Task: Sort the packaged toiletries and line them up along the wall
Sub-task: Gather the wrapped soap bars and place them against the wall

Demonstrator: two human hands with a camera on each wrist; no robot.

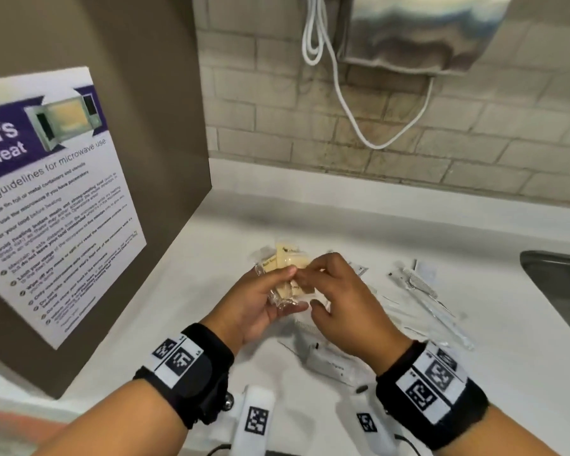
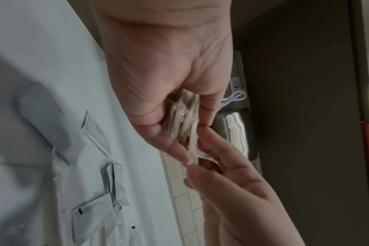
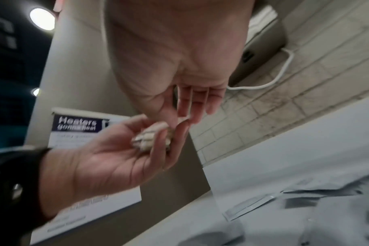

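Several cream soap packets [image 1: 285, 274] in clear wrap sit bunched in the left hand [image 1: 254, 304], thumb and fingers curled round them, held above the middle of the white worktop [image 1: 474, 390]. Right hand [image 1: 339, 291] meets it, fingertips pinching the wrap at the bundle's edge. Below and to the right, flat white sachets [image 1: 329, 360] and long clear-wrapped items [image 1: 431, 301] lie scattered toward the worktop's right side, near the steel sink [image 1: 560, 278]. Tiled wall [image 1: 408, 143] runs along the back edge.
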